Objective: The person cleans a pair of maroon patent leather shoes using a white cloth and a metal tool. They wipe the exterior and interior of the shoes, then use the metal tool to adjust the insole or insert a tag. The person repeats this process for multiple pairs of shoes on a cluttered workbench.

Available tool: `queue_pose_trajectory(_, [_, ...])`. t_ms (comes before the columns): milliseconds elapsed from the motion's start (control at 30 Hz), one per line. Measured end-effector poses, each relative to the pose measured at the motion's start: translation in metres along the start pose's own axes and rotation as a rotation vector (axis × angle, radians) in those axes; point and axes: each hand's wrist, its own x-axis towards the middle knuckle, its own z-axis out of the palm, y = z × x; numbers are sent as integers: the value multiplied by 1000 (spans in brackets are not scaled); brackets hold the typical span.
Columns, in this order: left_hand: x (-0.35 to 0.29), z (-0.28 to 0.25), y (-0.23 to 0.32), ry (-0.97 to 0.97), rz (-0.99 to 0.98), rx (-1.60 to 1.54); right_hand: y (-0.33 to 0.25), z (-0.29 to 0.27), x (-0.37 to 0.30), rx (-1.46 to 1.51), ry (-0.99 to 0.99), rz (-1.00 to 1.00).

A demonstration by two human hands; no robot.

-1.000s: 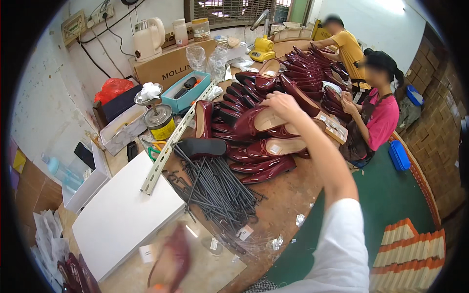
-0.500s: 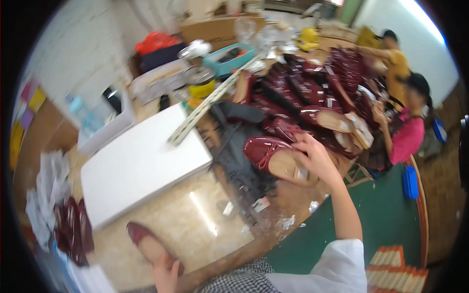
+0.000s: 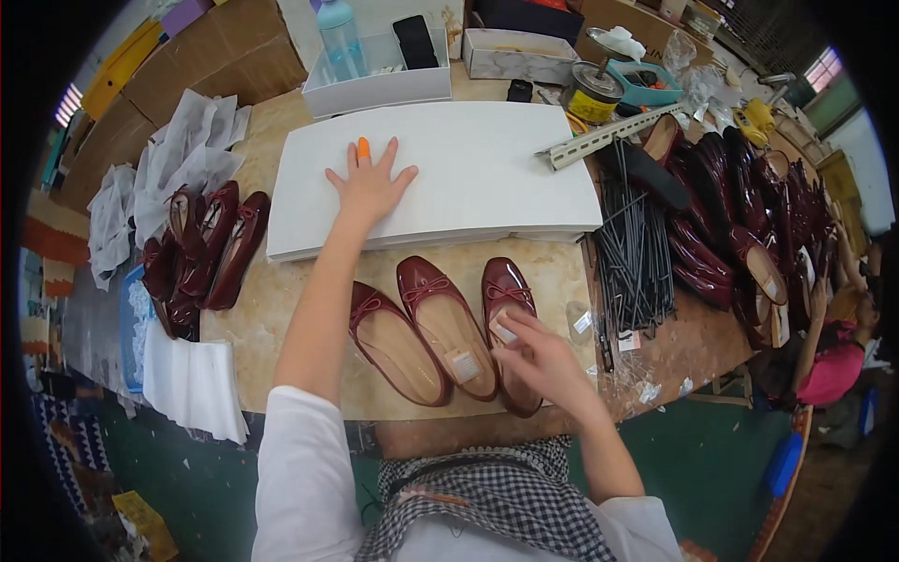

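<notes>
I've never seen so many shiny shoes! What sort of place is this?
It's probably a shoe workshop. A big heap of dark red shoes lies on the table, three more shoes lie side by side nearer, and another person in pink is beside the heap.

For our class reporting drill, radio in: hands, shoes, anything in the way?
Left hand: spread on white stack. Right hand: at rightmost shoe of near burgundy trio, grip unclear. In the way: right hand partly hiding that shoe.

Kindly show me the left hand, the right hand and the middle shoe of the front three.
Left hand (image 3: 367,191): head view, back of the hand.
Right hand (image 3: 546,361): head view, back of the hand.
Middle shoe (image 3: 444,328): head view, tan insole.
</notes>
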Motion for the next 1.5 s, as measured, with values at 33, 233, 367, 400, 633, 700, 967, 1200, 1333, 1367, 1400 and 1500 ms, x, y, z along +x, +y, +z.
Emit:
queue_pose_trajectory(33, [-4, 1, 6, 78, 19, -29, 0, -13, -9, 133, -52, 94])
queue_pose_trajectory(233, [-115, -81, 98, 69, 544, -475, 3, -18, -33, 741, 331, 108])
queue_pose_trajectory(367, [-235, -108, 113, 16, 849, -997, 9, 6, -41, 1349, 187, 423])
queue_pose_trajectory(400, [-235, -105, 109, 58, 793, -1108, 10, 10, -44, 1349, 134, 506])
queue_pose_trajectory(633, [-240, -85, 95, 40, 132, -1036, -15, -22, -46, 528, -47, 195])
queue_pose_trajectory(700, [-227, -88, 112, -11, 21, -1016, -44, 0, -53, 120, 109, -126])
queue_pose_trajectory(967, [-228, -38, 148, -352, 482, -452, 30, -60, -22, 754, 577, 205])
queue_pose_trajectory(1200, [-284, -44, 159, -379, 651, -349, 40, 9, 15, -735, 208, -145])
queue_pose_trajectory(1333, [-278, -47, 163, -639, 610, -387, 41, 24, 42, -910, 237, -93])
queue_pose_trajectory(1367, [-280, -42, 159, -510, 614, -371, 38, 14, 33, -553, 219, -204])
queue_pose_trajectory(1400, [-286, -34, 156, -383, 614, -352, 34, 2, 29, -444, 200, -96])
queue_pose_trajectory(1500, [-288, -33, 159, -287, 666, -319, 61, -11, 33, -334, 223, 100])
